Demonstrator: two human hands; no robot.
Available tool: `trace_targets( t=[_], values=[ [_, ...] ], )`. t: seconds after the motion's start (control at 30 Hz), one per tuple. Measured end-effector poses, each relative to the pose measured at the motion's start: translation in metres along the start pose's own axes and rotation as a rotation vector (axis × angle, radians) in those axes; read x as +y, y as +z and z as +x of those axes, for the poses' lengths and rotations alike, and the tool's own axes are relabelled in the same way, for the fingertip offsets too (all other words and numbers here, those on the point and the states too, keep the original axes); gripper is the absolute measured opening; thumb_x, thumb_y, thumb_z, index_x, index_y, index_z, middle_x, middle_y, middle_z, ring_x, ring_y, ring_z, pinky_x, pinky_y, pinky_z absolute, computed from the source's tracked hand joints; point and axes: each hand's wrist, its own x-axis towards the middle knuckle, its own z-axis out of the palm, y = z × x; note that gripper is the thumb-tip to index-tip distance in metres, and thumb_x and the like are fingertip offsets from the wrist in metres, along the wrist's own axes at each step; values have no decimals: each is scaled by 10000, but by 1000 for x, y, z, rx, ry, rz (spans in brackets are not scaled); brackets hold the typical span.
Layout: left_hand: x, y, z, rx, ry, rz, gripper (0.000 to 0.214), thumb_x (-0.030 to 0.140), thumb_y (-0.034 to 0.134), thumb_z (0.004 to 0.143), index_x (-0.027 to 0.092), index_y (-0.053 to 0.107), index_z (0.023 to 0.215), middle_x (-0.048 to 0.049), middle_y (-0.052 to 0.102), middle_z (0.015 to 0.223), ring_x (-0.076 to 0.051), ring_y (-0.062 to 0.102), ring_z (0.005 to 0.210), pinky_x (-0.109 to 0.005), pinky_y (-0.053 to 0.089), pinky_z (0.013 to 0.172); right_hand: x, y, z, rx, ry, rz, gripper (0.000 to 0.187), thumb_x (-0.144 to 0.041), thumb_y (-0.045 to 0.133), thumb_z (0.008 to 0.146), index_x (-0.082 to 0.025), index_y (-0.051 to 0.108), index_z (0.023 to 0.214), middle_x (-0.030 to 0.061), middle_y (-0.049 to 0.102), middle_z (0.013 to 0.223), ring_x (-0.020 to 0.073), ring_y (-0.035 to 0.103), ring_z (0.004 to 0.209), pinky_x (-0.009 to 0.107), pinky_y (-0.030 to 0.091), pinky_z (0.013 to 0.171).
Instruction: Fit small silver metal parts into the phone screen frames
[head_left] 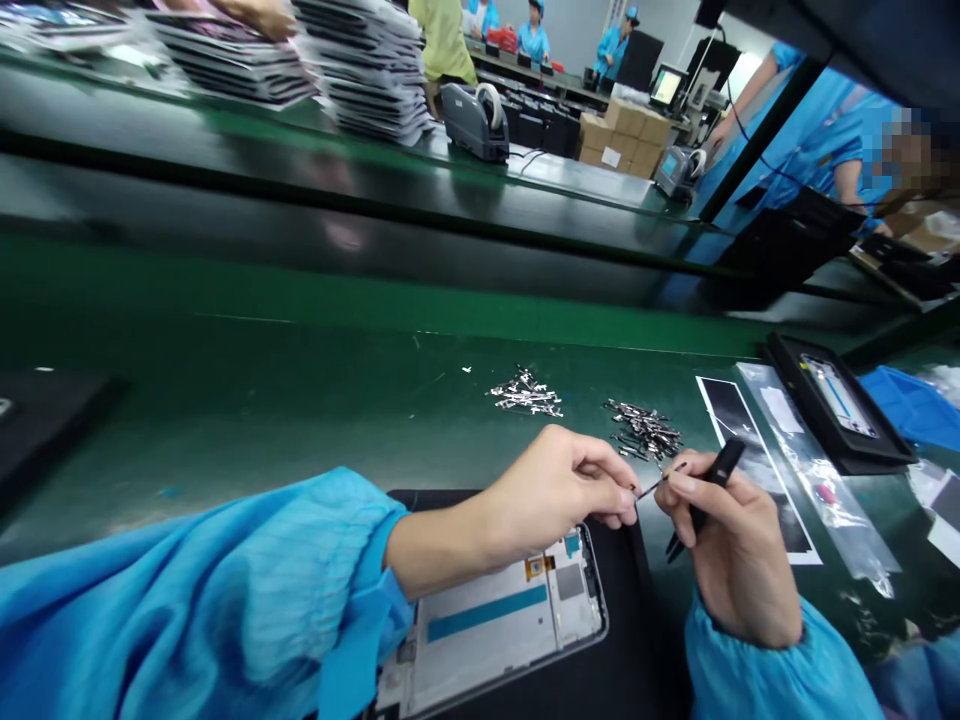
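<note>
My left hand [566,485] is closed in a pinch on one end of a small thin dark strip [649,487]. The strip's other end meets the fingertips of my right hand [739,540]. A black pen-like tool [721,468] is also gripped in my right hand, its narrow end pointing down. Beneath my left forearm lies an opened tablet [487,640], its silvery inside facing up with a blue stripe along it, on a black pad [637,640]. Just beyond my hands are a heap of small dark strips [646,430] and a heap of silvery pieces [525,392].
To the right lie a dark sheet with white edges [757,460], a clear plastic bag [832,490], a black tray [832,400] with a device part, and a blue bin [911,405]. A raised shelf [375,190] across the back bears stacked panels [367,70] and tape dispensers [476,120].
</note>
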Motion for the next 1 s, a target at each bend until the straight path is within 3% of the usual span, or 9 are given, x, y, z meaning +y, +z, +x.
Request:
trace_targets(
  t=[0.13, 0.27, 0.4, 0.53, 0.6, 0.7, 0.83, 1.0],
  values=[
    [-4, 1, -7, 56, 12, -36, 152, 61, 568, 686, 53, 583, 837, -26, 611, 630, -57, 531, 550, -157, 414, 571, 3, 2, -12, 103, -170, -24, 87, -227, 647, 648, -155, 602, 667, -14, 516, 571, 45, 399, 410, 204, 280, 408],
    [-12, 3, -17, -23, 38, -94, 161, 193, 604, 690, 47, 628, 752, -59, 617, 657, -79, 531, 565, -173, 400, 559, 8, 8, -26, 178, -366, -73, 71, -158, 651, 648, -184, 627, 710, -6, 558, 640, 69, 440, 510, 211, 283, 438],
    [-18, 7, -25, -10, 85, -195, 179, 233, 611, 687, 56, 627, 691, -59, 613, 658, -90, 529, 587, -192, 401, 594, 10, 18, -37, 178, -590, -166, 93, -107, 603, 678, -182, 630, 725, -7, 542, 610, 85, 434, 532, 234, 297, 468],
    [-20, 6, -31, 64, 122, -255, 158, 233, 620, 685, 75, 609, 694, -49, 606, 642, -100, 529, 601, -214, 392, 621, 11, 22, -44, 144, -658, -177, 116, -87, 591, 679, -191, 625, 717, -13, 540, 602, 86, 435, 535, 232, 300, 470],
    [-22, 6, -35, 73, 136, -287, 166, 246, 616, 689, 81, 602, 692, -49, 601, 641, -107, 527, 606, -224, 390, 623, 11, 20, -47, 116, -584, -130, 99, -102, 613, 662, -196, 626, 690, -16, 533, 584, 85, 444, 546, 224, 313, 478],
    [-26, 9, -40, 52, 158, -292, 170, 247, 609, 679, 77, 608, 687, -46, 588, 643, -106, 514, 608, -218, 380, 603, 9, 17, -48, 7, -306, -37, 40, -169, 634, 659, -191, 620, 630, -20, 498, 537, 65, 419, 492, 194, 300, 426],
    [-29, 13, -43, 80, 217, -257, 161, 231, 616, 630, 72, 595, 614, -37, 566, 601, -97, 488, 585, -206, 366, 580, 4, 17, -51, -126, -47, 10, 144, -253, 630, 662, -168, 577, 559, 2, 503, 540, 69, 422, 433, 173, 252, 328],
    [-25, 14, -47, 153, 188, -238, 178, 241, 587, 617, 109, 512, 525, -11, 516, 520, -91, 446, 527, -208, 341, 533, -4, 23, -64, -96, 274, 127, 162, -316, 695, 558, -175, 629, 608, -2, 526, 507, 17, 369, 357, 152, 157, 353]
  ],
)
